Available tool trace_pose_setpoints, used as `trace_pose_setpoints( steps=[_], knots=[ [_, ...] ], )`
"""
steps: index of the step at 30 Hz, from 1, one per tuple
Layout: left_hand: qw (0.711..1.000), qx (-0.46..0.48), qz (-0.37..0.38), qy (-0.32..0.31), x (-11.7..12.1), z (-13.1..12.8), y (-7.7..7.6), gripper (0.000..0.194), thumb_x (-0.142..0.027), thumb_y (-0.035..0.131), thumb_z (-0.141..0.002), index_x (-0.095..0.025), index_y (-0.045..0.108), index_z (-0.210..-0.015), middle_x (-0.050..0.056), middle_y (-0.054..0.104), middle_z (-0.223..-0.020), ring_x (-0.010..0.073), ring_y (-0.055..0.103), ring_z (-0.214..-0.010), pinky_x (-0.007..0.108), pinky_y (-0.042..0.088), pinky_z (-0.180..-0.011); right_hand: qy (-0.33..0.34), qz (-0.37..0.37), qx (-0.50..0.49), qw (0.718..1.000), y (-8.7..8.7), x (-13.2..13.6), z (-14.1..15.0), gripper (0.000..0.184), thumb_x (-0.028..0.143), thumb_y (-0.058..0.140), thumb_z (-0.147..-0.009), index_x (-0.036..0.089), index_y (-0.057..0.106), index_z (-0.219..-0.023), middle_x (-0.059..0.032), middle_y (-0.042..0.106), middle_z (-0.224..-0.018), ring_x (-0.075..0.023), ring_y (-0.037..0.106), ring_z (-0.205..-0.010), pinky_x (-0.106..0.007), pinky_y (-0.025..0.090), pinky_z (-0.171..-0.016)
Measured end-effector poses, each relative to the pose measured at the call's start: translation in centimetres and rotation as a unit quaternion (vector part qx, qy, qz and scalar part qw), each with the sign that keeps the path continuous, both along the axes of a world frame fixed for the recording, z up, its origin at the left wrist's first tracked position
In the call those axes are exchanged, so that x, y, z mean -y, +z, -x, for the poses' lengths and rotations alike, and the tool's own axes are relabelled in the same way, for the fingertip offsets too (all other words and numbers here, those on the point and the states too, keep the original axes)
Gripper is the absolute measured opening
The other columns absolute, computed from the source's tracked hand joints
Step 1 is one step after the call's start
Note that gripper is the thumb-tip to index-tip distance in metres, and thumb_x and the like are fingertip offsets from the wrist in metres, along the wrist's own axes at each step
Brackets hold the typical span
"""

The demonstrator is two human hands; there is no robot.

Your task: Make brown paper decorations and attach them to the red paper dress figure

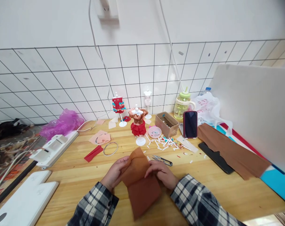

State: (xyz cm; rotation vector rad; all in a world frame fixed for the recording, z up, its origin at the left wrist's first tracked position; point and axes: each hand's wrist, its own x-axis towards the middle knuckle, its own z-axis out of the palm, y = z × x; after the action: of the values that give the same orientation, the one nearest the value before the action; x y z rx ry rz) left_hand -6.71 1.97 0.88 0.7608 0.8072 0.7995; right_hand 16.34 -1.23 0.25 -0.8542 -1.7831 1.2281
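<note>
Wooden table (pixel 81 175) | left grip (pixel 115 173), right grip (pixel 163 174): both pinching brown sheet (pixel 144 198) | bottle (pixel 179 110) lettering unreadable

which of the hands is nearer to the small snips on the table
Right. The right hand is just on the near side of the small snips; the left hand is farther off, to their left, across the brown sheet.
</note>
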Motion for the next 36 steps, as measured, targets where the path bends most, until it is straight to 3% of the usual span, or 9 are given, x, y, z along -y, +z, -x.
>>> trace_pose_setpoints(
  steps=[4,7,10,15,19,24,28,31,36],
  knots=[
    [1.0,-0.013,0.01,0.015,-0.3,0.1,-0.3,0.039,-0.035,0.069,-0.075,-0.011,0.068,-0.106,0.014,0.072,-0.105,0.0287,0.067,-0.099,0.039,0.049,-0.091,-0.019,0.024,0.023,0.999,-0.3,0.1,0.5,0.03,0.033,0.047,-0.086,0.022,0.073,-0.097,-0.0046,0.07,-0.092,-0.0183,0.062,-0.085,-0.03,0.048,-0.078],
    [0.999,0.033,0.02,-0.001,-0.5,0.4,-0.5,0.058,-0.058,0.055,-0.081,-0.012,0.064,-0.116,0.015,0.068,-0.114,0.031,0.06,-0.112,0.044,0.044,-0.1,-0.068,0.038,0.082,0.994,-0.7,0.1,1.0,0.027,0.025,0.059,-0.079,0.023,0.071,-0.104,-0.0044,0.068,-0.096,-0.0154,0.061,-0.076,-0.025,0.048,-0.065],
    [0.997,0.071,0.001,-0.036,-0.5,0.8,-0.5,0.074,-0.071,0.052,-0.075,-0.014,0.059,-0.122,0.017,0.064,-0.121,0.0334,0.054,-0.121,0.049,0.039,-0.104,-0.105,0.034,0.084,0.99,-1.2,0.0,1.2,0.029,0.015,0.056,-0.078,0.024,0.07,-0.102,-0.0037,0.069,-0.098,-0.0161,0.062,-0.082,-0.027,0.049,-0.071],
    [0.996,0.034,-0.037,-0.069,-0.1,0.9,-0.5,0.064,-0.043,0.08,-0.065,-0.014,0.062,-0.119,0.018,0.063,-0.124,0.0343,0.054,-0.12,0.048,0.039,-0.104,-0.141,0.056,0.068,0.986,-2.0,-0.3,1.2,0.028,0.012,0.054,-0.077,0.023,0.071,-0.096,-0.004,0.071,-0.098,-0.0185,0.064,-0.089,-0.031,0.051,-0.078],
    [1.0,-0.016,-0.01,-0.011,-0.2,0.3,-0.3,0.051,-0.022,0.078,-0.069,-0.015,0.063,-0.117,0.015,0.068,-0.116,0.0304,0.063,-0.109,0.042,0.047,-0.097,-0.119,0.045,0.114,0.985,-2.0,0.0,1.4,0.036,0.01,0.053,-0.075,0.024,0.069,-0.103,-0.0029,0.069,-0.102,-0.0171,0.063,-0.086,-0.029,0.05,-0.074],
    [0.999,-0.018,0.012,0.032,-0.2,0.0,-0.6,0.045,-0.016,0.078,-0.066,-0.015,0.066,-0.11,0.012,0.071,-0.11,0.0275,0.067,-0.102,0.038,0.05,-0.094,-0.151,-0.046,0.226,0.961,-0.3,0.2,-0.4,0.037,0.026,0.053,-0.086,0.027,0.057,-0.123,-0.0011,0.067,-0.087,-0.0145,0.058,-0.069,-0.029,0.046,-0.072],
    [0.999,-0.018,0.013,0.028,-0.1,0.1,-0.8,0.046,-0.014,0.078,-0.066,-0.016,0.065,-0.111,0.011,0.07,-0.114,0.0256,0.066,-0.103,0.035,0.05,-0.094,-0.293,-0.098,0.337,0.889,0.2,-0.4,-3.7,0.027,0.036,0.047,-0.091,0.021,0.064,-0.106,-0.0088,0.062,-0.103,-0.0232,0.054,-0.098,-0.036,0.04,-0.088],
    [0.999,-0.022,0.019,0.031,-0.2,-0.1,-0.7,0.044,-0.019,0.075,-0.072,-0.015,0.064,-0.114,0.011,0.07,-0.114,0.0248,0.067,-0.101,0.036,0.051,-0.094,-0.289,-0.097,0.416,0.857,-0.4,-0.6,-5.0,0.026,0.039,0.059,-0.084,0.021,0.063,-0.103,-0.0097,0.06,-0.1,-0.0263,0.052,-0.099,-0.038,0.038,-0.087],
    [0.996,-0.032,0.048,0.061,-0.4,-0.6,-0.8,0.033,-0.029,0.067,-0.08,-0.012,0.065,-0.109,0.013,0.071,-0.109,0.0249,0.069,-0.097,0.034,0.054,-0.086,-0.245,-0.074,0.43,0.866,-1.0,-0.3,-4.9,0.01,0.027,0.061,-0.081,0.02,0.055,-0.084,-0.0058,0.059,-0.091,-0.0218,0.053,-0.089,-0.032,0.037,-0.077]
  ],
)
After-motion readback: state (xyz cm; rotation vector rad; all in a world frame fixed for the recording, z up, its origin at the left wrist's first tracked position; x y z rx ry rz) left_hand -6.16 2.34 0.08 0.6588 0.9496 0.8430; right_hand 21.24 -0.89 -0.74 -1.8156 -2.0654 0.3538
